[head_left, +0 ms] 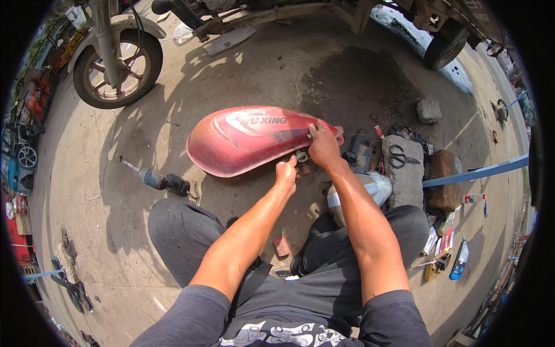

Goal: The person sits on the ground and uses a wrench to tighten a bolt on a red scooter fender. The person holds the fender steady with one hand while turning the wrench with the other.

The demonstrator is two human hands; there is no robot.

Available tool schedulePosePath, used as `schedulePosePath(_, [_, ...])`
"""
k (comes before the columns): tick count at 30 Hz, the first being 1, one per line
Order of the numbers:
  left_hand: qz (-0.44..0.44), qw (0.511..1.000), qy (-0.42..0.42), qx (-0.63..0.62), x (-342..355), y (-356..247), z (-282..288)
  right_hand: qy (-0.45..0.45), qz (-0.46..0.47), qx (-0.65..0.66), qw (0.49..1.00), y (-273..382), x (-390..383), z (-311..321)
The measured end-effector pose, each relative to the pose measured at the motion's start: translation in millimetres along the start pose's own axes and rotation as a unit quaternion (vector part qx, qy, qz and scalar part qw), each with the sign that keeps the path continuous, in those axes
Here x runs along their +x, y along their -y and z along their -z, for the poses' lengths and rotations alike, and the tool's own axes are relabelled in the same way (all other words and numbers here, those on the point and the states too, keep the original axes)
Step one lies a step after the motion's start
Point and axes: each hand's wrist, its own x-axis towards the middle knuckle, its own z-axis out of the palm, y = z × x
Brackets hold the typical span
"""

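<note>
knees bent, my right hand (pixel 324 147) steadies the red fuel tank (pixel 248 139) while my left hand (pixel 285 172) pinches its underside fitting (pixel 302 156), not yet off.

The small fitting (pixel 302 156) at the near edge of the red fuel tank (pixel 248 139) is largely covered by the left hand (pixel 285 175), so its kind cannot be told. The right hand's (pixel 324 147) fingertips are hidden over the tank's edge. The front wheel (pixel 118 66), far left, is cut off above.
</note>
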Motion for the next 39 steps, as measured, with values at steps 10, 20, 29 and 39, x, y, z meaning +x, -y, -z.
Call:
schedulePosePath(10, [0.003,0.999,-0.018,0.044,1,0,0,-0.003,0.010,0.000,1.000,-3,0,-2])
schedulePosePath(20, [-0.012,0.998,-0.034,0.054,11,5,3,-0.009,0.012,0.004,1.000,1,0,1])
schedulePosePath(29, [-0.008,0.997,-0.013,0.070,18,12,12,-0.008,0.010,0.000,1.000,0,0,-1])
schedulePosePath(39, [0.000,0.998,-0.027,0.049,14,10,5,-0.018,0.009,0.001,1.000,-2,-2,-3])
